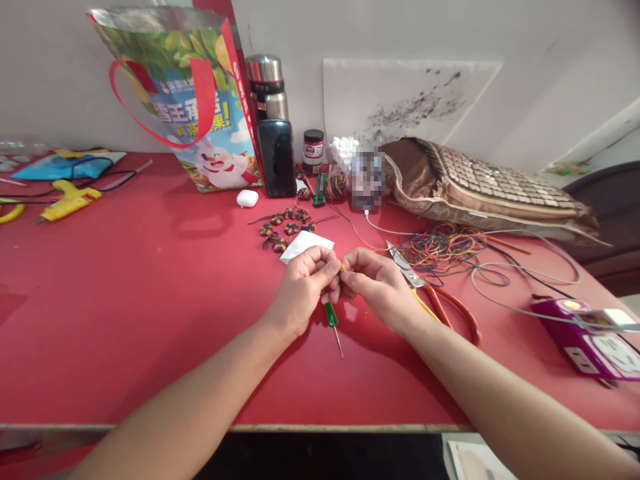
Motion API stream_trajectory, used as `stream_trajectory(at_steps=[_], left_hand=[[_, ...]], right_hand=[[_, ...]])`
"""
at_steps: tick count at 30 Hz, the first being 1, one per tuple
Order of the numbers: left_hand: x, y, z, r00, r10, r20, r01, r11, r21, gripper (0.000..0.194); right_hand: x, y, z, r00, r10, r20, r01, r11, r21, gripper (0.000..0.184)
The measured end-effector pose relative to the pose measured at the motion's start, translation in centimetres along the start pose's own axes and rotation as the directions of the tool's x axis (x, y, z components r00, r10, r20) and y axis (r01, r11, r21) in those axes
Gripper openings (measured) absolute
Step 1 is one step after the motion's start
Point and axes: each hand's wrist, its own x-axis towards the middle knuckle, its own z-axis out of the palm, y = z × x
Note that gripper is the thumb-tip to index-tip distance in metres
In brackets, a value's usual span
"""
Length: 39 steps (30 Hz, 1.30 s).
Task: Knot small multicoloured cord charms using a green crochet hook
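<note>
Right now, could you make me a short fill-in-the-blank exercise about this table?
The tabletop is ____ in colour.
The glue gun has a ____ body.
The thin-shafted tool by the left hand has a ____ handle.
For the person, the white case lies to the ____ of the black phone.

red; yellow; green; left
</note>
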Motion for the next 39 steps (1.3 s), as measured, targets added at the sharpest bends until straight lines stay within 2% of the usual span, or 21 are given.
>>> stream_trajectory(at_steps=[5, 7, 10, 13, 15, 18, 20, 22, 28, 34, 36, 39], left_hand=[[0.4, 0.0, -0.2, 0.999, -0.033, -0.009, 0.033, 0.999, -0.025, 0.041], [0.6, 0.2, -0.6, 0.997, -0.065, 0.037, 0.066, 0.998, -0.02, 0.041], [0.9, 0.6, -1.1, 0.998, -0.046, 0.041, 0.048, 0.998, -0.048, 0.036], [0.9, 0.7, -1.2, 0.997, -0.055, 0.05, 0.058, 0.997, -0.054, 0.033], [0.9, 0.7, -1.2, 0.997, -0.051, 0.053, 0.054, 0.997, -0.052, 0.032], [0.8, 0.7, -1.2, 0.997, -0.031, 0.067, 0.034, 0.998, -0.045, 0.031], [0.8, 0.6, -1.3, 0.997, -0.022, 0.074, 0.025, 0.999, -0.042, 0.03], [0.8, 0.6, -1.3, 0.997, -0.025, 0.077, 0.029, 0.998, -0.049, 0.03], [0.8, 0.9, -0.9, 0.987, -0.112, 0.119, 0.122, 0.99, -0.075, 0.037], [0.7, 0.7, -0.9, 0.984, -0.147, 0.102, 0.151, 0.988, -0.025, 0.025], [0.8, 0.6, -1.0, 0.983, -0.16, 0.086, 0.162, 0.987, -0.009, 0.022], [0.9, 0.4, -1.1, 0.981, -0.176, 0.082, 0.176, 0.984, 0.014, 0.024]], right_hand=[[-0.1, -0.2, 0.3, 0.999, -0.049, 0.019, 0.05, 0.995, -0.087, 0.021], [0.0, -0.2, -0.1, 0.999, -0.045, -0.017, 0.044, 0.996, -0.08, 0.021], [0.2, -0.6, -1.1, 0.993, -0.067, -0.101, 0.059, 0.995, -0.081, 0.021], [0.3, -1.3, -2.3, 0.978, -0.151, -0.144, 0.112, 0.962, -0.25, 0.017], [0.2, -1.6, -2.8, 0.972, -0.216, -0.097, 0.157, 0.895, -0.418, 0.016], [0.1, -1.7, -3.3, 0.922, -0.387, 0.02, 0.297, 0.675, -0.676, 0.014], [0.1, -1.5, -3.5, 0.894, -0.441, 0.078, 0.34, 0.553, -0.761, 0.011], [0.1, -1.4, -3.6, 0.893, -0.44, 0.099, 0.344, 0.524, -0.779, 0.011], [0.3, -1.5, -3.6, 0.923, -0.364, 0.128, 0.335, 0.592, -0.733, 0.014], [0.4, -1.9, -3.7, 0.935, -0.336, 0.113, 0.322, 0.672, -0.667, 0.023], [0.3, -2.4, -3.9, 0.954, -0.285, 0.091, 0.28, 0.745, -0.605, 0.026], [0.2, -3.1, -4.0, 0.993, -0.1, 0.06, 0.116, 0.906, -0.406, 0.033]])
